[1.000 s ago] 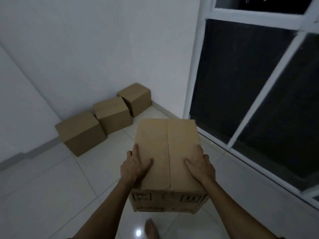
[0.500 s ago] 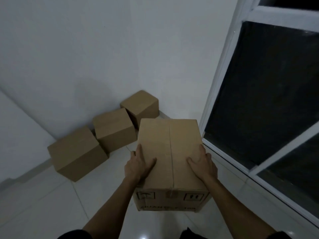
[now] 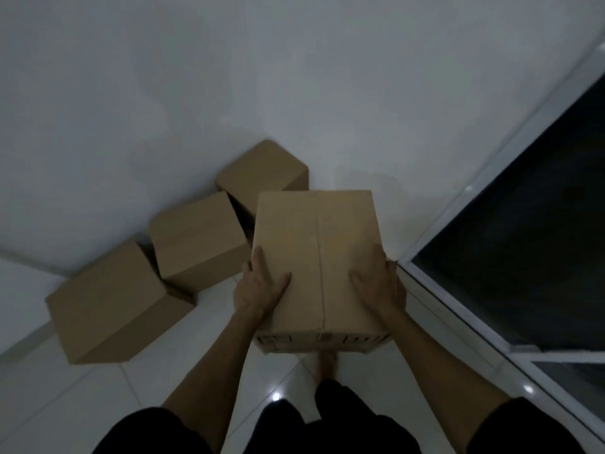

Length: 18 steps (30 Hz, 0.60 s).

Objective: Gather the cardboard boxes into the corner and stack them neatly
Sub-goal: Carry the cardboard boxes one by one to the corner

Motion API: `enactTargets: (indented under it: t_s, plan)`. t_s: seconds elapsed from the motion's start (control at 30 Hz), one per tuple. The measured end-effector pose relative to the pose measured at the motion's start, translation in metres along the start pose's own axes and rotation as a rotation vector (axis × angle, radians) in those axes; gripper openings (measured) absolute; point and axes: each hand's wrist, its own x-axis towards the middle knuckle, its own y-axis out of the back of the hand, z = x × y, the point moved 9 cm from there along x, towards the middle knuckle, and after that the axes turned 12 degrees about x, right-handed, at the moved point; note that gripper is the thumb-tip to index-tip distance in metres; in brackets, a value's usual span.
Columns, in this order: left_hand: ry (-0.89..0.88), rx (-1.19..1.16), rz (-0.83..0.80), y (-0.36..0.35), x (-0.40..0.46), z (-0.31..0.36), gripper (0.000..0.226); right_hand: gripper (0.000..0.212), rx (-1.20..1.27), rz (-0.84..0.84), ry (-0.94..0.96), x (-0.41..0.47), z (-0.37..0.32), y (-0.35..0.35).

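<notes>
carried box nears the corner row

a white wall (image 3: 196, 93) fills the upper view and meets a glossy white tiled floor (image 3: 82, 404), with a dark window (image 3: 523, 240) in a white frame slanting down the right side. three closed cardboard boxes sit on the floor in a loose diagonal row along the wall's foot: the nearest box (image 3: 108, 303) at lower left, the middle box (image 3: 196, 237) just beside it with a corner over the nearest box's edge, and the far box (image 3: 262, 173) closest to the corner, a dark gap between it and the middle one. in front of them, the carried box (image 3: 314, 257) is held off the floor, upright, its long axis running away from the person toward the wall and its taped top seam pointing the same way; its far edge hides part of the far box. printed marks on its near face are too blurred to read. the left hand (image 3: 262, 285) clasps the box's left edge, thumb lying on top and fingers down the side; the right hand (image 3: 376, 283) mirrors it on the right edge, so each grip is clamped on the cardboard. dark shorts and a bare foot (image 3: 325, 367) show below the box.
</notes>
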Motion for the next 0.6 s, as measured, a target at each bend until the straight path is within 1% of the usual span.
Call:
enactTargets:
  t_s: [0.13, 0.23, 0.4, 0.5, 0.6]
  plan:
    - [0.019, -0.013, -0.044, -0.014, 0.079, -0.002, 0.099, 0.09, 0.027, -0.026, -0.051, 0.075, -0.015, -0.029]
    - [0.027, -0.023, -0.08, -0.042, 0.137, -0.007, 0.098, 0.088, 0.017, -0.029, -0.105, 0.127, -0.006, -0.063]
    - [0.023, -0.069, -0.155, -0.131, 0.243, -0.022, 0.101, 0.089, 0.03, 0.026, -0.184, 0.218, 0.041, -0.134]
    - [0.026, -0.092, -0.172, -0.187, 0.304, -0.034, 0.103, 0.091, 0.045, 0.045, -0.218, 0.272, 0.078, -0.178]
    - [0.017, -0.107, -0.173, -0.233, 0.356, -0.042, 0.104, 0.092, 0.041, 0.045, -0.208, 0.322, 0.105, -0.215]
